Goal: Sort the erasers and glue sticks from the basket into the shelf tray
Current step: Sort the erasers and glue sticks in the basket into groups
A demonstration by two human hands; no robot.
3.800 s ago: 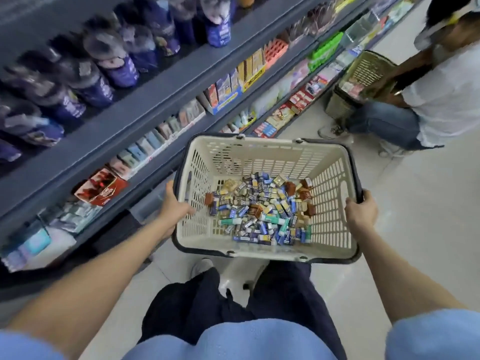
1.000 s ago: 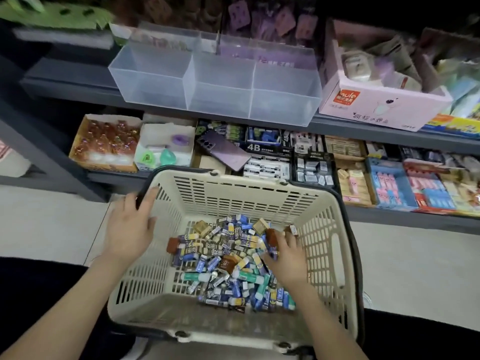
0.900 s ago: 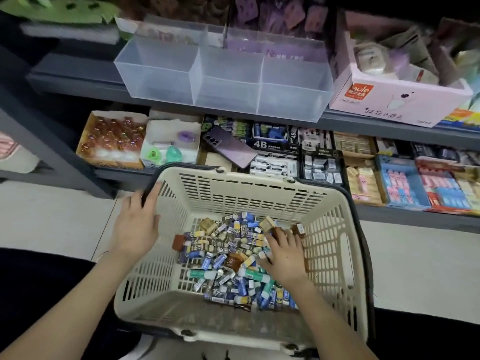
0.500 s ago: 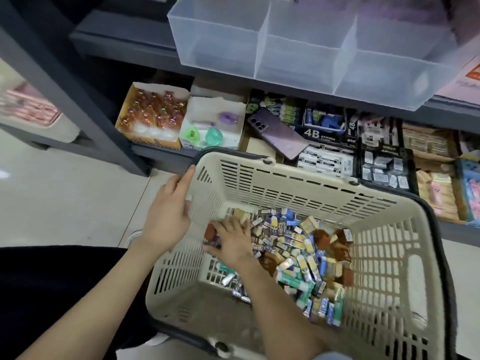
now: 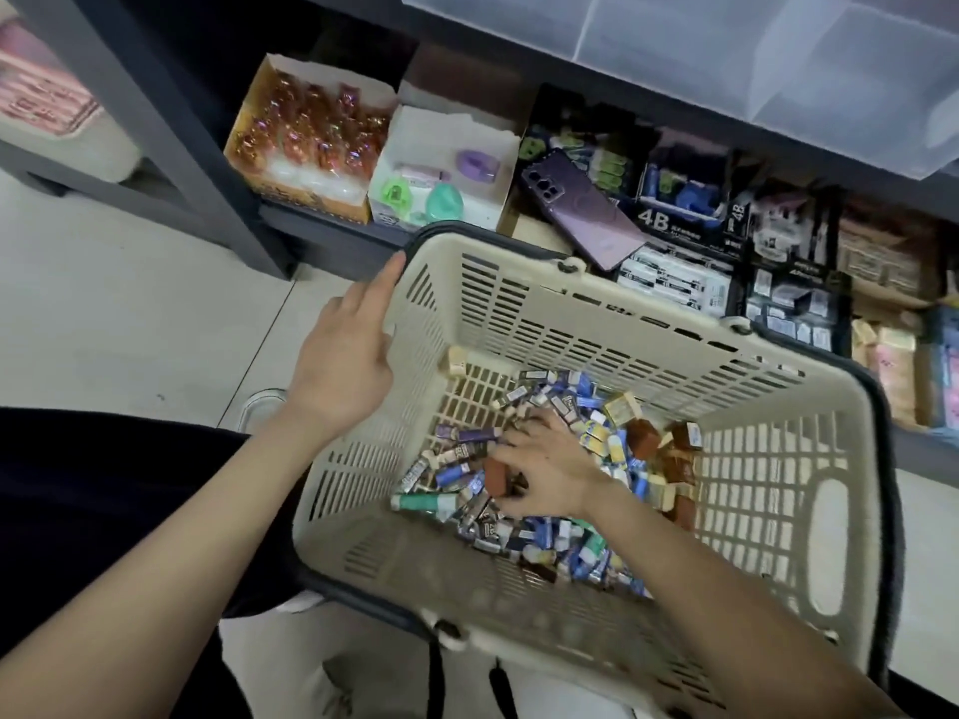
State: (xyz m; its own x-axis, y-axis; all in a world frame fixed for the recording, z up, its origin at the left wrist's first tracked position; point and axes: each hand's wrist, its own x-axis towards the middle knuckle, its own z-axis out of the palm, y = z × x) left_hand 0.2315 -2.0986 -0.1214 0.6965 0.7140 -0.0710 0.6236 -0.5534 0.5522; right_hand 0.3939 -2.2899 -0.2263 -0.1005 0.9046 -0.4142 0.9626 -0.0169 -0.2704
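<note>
Erasers (image 5: pixel 620 407) and glue sticks (image 5: pixel 425 503) lie heaped in the basket (image 5: pixel 571 313). Right hand (image 5: pixel 550 469) is among them, curled round a brown eraser (image 5: pixel 499 477); left hand (image 5: pixel 342 365) lies flat against the basket's left rim.

The upper shelf (image 5: pixel 648 103) is carrying a clear divided tray (image 5: pixel 674 38); the lower shelf (image 5: pixel 332 236) is holding open boxes (image 5: pixel 441 173), a purple phone (image 5: pixel 581 207) lying on them.

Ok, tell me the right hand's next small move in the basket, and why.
Probably the right hand should pinch the brown eraser by its thumb and lift it toward the clear tray. The hand lies on the pile, grip unclear; the left hand rests against the basket.
</note>
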